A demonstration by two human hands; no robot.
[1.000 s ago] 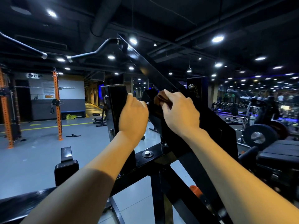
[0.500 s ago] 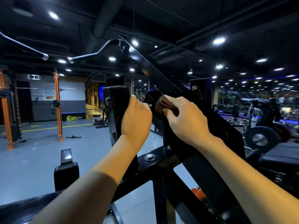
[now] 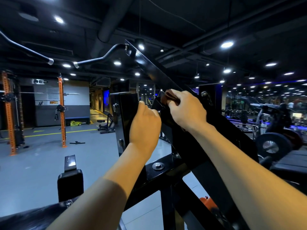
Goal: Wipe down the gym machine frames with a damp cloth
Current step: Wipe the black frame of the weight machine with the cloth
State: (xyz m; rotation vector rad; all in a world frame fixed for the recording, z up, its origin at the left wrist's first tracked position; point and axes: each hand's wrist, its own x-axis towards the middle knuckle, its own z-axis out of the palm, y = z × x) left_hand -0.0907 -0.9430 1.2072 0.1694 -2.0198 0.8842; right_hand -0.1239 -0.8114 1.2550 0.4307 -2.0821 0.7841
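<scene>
Your right hand point(image 3: 186, 112) slid the gripped brown cloth point(image 3: 169, 97) slightly up the slanted black frame arm point(image 3: 159, 75); left hand point(image 3: 144, 128) grips the upright plate point(image 3: 127, 110). Next, wipe higher.

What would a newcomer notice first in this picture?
Two bare forearms reach to the centre, where the right hand presses a brown cloth on the slanted black frame bar. Beside it, the left hand grips a black upright plate. Orange rack posts stand far left.

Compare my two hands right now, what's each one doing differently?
The right hand holds a brown cloth against the slanted black beam; the left hand holds no cloth and grips the upright black pad. The right hand sits slightly higher than the left. Both are on the same machine.
</scene>
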